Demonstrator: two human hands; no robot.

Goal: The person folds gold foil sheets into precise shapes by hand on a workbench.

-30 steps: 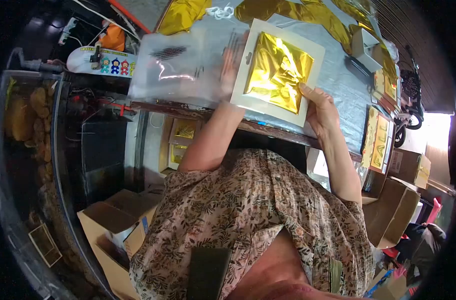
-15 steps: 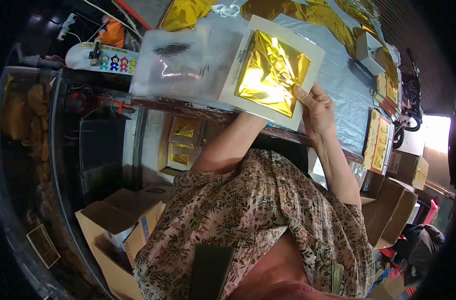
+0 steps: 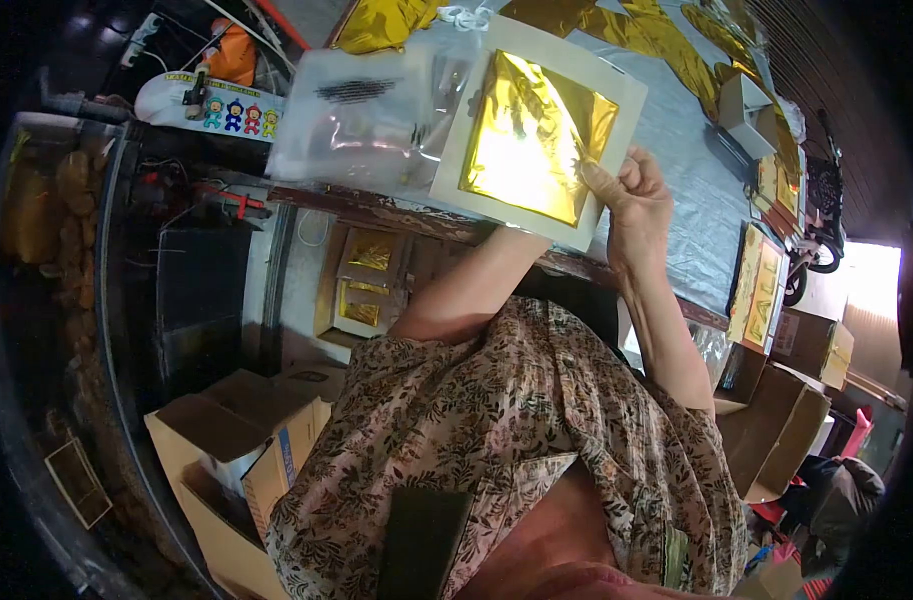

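Table [image 3: 677,135]; right fingers [image 3: 595,182] pinch card [image 3: 453,160], apparently foil-filled.

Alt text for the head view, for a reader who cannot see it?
The right hand pinches the edge of a gold foil sheet on a white card held up over a grey table. The left forearm runs behind the card; a clear bag lies beside it.
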